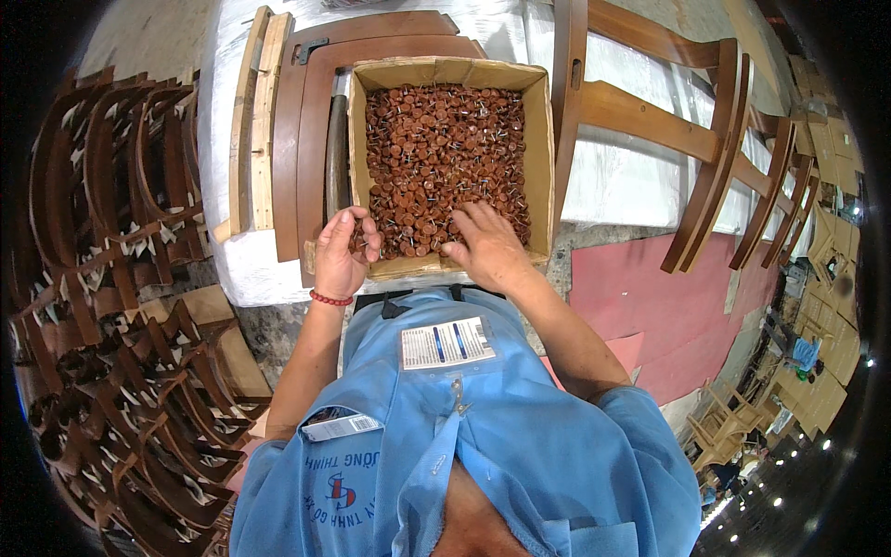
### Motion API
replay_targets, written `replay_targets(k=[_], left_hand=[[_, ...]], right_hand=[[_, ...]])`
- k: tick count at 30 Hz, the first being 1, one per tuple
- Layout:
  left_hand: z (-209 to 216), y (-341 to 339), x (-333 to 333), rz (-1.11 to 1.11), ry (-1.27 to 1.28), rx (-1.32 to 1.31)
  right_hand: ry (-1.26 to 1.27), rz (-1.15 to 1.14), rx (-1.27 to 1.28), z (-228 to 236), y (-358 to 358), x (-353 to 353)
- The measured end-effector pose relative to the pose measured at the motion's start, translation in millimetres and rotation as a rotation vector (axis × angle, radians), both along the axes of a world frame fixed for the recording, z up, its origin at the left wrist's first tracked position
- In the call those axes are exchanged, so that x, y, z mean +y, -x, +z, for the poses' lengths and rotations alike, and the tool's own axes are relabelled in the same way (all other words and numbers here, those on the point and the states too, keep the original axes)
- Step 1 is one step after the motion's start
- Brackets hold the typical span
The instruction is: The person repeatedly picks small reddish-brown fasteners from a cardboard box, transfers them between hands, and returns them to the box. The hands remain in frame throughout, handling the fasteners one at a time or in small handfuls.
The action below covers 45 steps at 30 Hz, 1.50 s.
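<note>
A cardboard box [545,139] right in front of me holds a heap of small brown round-headed nails [445,148] with shiny metal shanks. Over its near right part lies my right hand [497,249], fingers reaching onto the heap and thumb apart, no nail visibly gripped. My left hand [343,255], with a red bead bracelet [330,298] at the wrist, is at the box's near left corner. Its fingers curl inward toward the thumb; what they hold, if anything, is hard to make out.
Brown curved wooden parts [311,139] and pale wood strips [258,130] lie left of the box. Chair-back frames [650,111] lean at the right. Stacks of dark curved parts [121,186] fill the left side. Pinkish-red sheeting [650,306] covers floor at the right.
</note>
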State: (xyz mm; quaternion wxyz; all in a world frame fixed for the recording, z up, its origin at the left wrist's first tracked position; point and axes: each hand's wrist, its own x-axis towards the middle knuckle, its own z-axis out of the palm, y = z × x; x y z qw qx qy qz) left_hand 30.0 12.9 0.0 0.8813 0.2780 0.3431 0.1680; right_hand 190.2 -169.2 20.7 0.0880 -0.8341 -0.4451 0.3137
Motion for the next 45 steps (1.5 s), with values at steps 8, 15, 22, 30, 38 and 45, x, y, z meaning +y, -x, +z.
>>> replay_targets(k=[8, 15, 22, 30, 38, 45], left_hand=[[2, 0, 0, -0.001, -0.023, 0.023], [-3, 2, -1, -0.004, -0.023, 0.002], [-5, 2, 1, -0.005, 0.013, -0.011], [-3, 4, 2, 0.000, 0.036, 0.007], [-6, 5, 2, 0.012, 0.058, -0.017], [-7, 6, 2, 0.027, 0.079, -0.041]], right_hand=[[-0.258, 0.222, 0.221, -26, 3, 62], [-0.090, -0.057, -0.093, -38, -22, 63], [-0.167, -0.202, -0.062, -25, -30, 15], [-0.289, 0.297, 0.244, -25, 3, 58], [-0.230, 0.128, 0.122, -50, -22, 85], [-0.432, -0.344, 0.246, -43, -55, 45]])
